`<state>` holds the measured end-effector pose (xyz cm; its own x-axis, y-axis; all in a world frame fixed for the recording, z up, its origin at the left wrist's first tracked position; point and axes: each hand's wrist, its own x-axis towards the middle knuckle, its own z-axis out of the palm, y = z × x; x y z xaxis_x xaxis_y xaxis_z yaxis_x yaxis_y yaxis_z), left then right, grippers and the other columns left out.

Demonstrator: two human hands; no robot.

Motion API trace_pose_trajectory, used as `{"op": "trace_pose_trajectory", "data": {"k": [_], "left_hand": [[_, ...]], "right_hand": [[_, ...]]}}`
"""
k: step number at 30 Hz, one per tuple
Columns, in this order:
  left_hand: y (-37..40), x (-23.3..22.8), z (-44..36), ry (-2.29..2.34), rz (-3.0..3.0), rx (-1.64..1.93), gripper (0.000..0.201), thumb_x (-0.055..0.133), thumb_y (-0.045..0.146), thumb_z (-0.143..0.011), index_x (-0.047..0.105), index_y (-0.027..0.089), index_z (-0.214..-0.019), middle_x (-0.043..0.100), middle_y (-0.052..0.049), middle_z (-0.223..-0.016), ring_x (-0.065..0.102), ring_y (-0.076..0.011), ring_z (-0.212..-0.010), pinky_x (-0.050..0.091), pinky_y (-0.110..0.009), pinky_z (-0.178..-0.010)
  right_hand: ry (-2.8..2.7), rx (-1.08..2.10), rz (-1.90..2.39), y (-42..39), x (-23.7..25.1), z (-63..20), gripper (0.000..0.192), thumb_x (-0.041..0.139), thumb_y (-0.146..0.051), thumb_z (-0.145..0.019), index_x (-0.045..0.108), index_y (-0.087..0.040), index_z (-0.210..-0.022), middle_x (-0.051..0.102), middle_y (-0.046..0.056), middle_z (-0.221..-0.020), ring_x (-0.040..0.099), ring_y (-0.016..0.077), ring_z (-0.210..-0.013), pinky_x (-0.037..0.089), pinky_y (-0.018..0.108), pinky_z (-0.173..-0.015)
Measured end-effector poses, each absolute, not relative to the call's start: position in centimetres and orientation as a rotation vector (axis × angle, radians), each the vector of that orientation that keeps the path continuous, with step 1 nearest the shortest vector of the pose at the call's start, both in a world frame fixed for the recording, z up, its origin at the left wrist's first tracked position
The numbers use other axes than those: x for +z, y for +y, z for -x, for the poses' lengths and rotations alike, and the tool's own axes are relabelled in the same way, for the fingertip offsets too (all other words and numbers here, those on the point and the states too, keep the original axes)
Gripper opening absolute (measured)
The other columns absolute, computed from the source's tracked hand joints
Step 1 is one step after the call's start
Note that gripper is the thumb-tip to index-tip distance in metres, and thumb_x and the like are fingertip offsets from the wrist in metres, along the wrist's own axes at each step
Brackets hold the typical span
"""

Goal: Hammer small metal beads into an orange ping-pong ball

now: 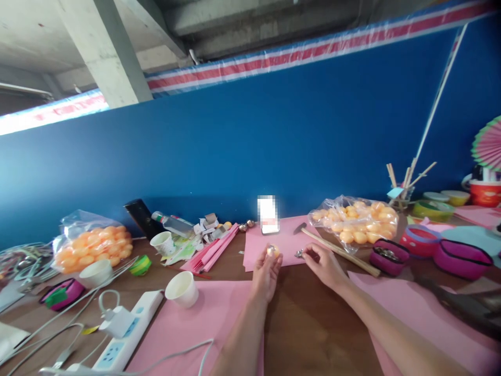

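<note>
— Cables [50, 334] lay nearest me, running past a white power strip [125, 334] at the lower left, with a paper cup [182, 288] on a pink sheet [195, 324] just beside it. What did you make of the hands?

— I saw my left hand [265, 271] raised over the brown table [309, 313], its fingertips pinched around a small orange ball [273, 251]. My right hand [323, 266] rested on the table close by, fingers closed on a small metal piece [299, 254] at the edge of another pink sheet [282, 240].

— Anything crowding them?

— A wooden-handled hammer [336, 250] lay slanted just behind the right hand, touching nothing I held. Magenta round cases [389, 257] sat to the right of it, one holding small metal bits. Nothing stood between my hands and the ball.

— And farther back?

— A clear bag of orange balls [354, 219] stood beyond the hammer, and a second bag [94, 244] sat far left, well apart. Between them I saw folded pink paper [215, 249], another cup [163, 243], a bottle lying flat [172, 223] and a small white stand [268, 214]. A blue wall [235, 146] closed off everything behind the table.
</note>
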<state>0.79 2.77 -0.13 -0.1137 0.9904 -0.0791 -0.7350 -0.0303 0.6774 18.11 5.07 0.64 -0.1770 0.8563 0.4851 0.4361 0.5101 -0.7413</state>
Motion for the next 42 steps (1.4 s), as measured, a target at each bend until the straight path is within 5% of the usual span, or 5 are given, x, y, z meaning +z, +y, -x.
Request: {"op": "trace_pose_trajectory", "data": {"k": [10, 23, 31, 42], "left_hand": [[2.3, -0.4, -1.3, 0.789, -0.625, 1.437, 0.04, 0.065, 0.027, -0.068, 0.056, 0.018, -0.107, 0.064, -0.006, -0.089, 0.061, -0.0106, -0.068, 0.049, -0.022, -0.064], [2.0, 0.0, -1.8, 0.754, -0.681, 1.392, 0.039, 0.063, 0.024, -0.07, 0.054, 0.017, -0.107, 0.063, -0.008, -0.095, 0.062, -0.0153, -0.078, 0.046, -0.031, -0.079], [1.9, 0.0, -1.8, 0.75, -0.753, 1.369, 0.037, 0.062, 0.027, -0.071, 0.054, 0.018, -0.106, 0.061, -0.009, -0.099, 0.061, -0.0173, -0.083, 0.045, -0.034, -0.08], [1.7, 0.2, -2.0, 0.732, -0.794, 1.354, 0.038, 0.064, 0.026, -0.069, 0.056, 0.018, -0.105, 0.061, -0.009, -0.101, 0.06, -0.017, -0.085, 0.045, -0.033, -0.081]], "right_hand": [[-1.753, 0.825, 0.997, 4.2, 1.0, -17.2, 0.013, 0.047, -0.031, -0.079, 0.05, -0.019, -0.076, 0.055, 0.0, -0.069, 0.051, 0.0134, -0.064, 0.041, 0.025, -0.062], [-1.448, 1.283, 0.907, 4.1, 0.7, -16.5, 0.023, 0.055, -0.039, -0.073, 0.058, -0.017, -0.079, 0.059, 0.002, -0.072, 0.053, 0.014, -0.067, 0.044, 0.027, -0.064], [-1.527, 1.244, 0.877, 3.8, 1.2, -16.5, 0.017, 0.054, -0.035, -0.074, 0.055, -0.018, -0.077, 0.056, -0.001, -0.068, 0.05, 0.0113, -0.062, 0.042, 0.025, -0.061], [-1.585, 1.221, 0.921, 3.7, 1.2, -16.7, 0.021, 0.054, -0.037, -0.075, 0.057, -0.017, -0.081, 0.059, 0.003, -0.088, 0.054, 0.0161, -0.084, 0.041, 0.029, -0.079]]}}
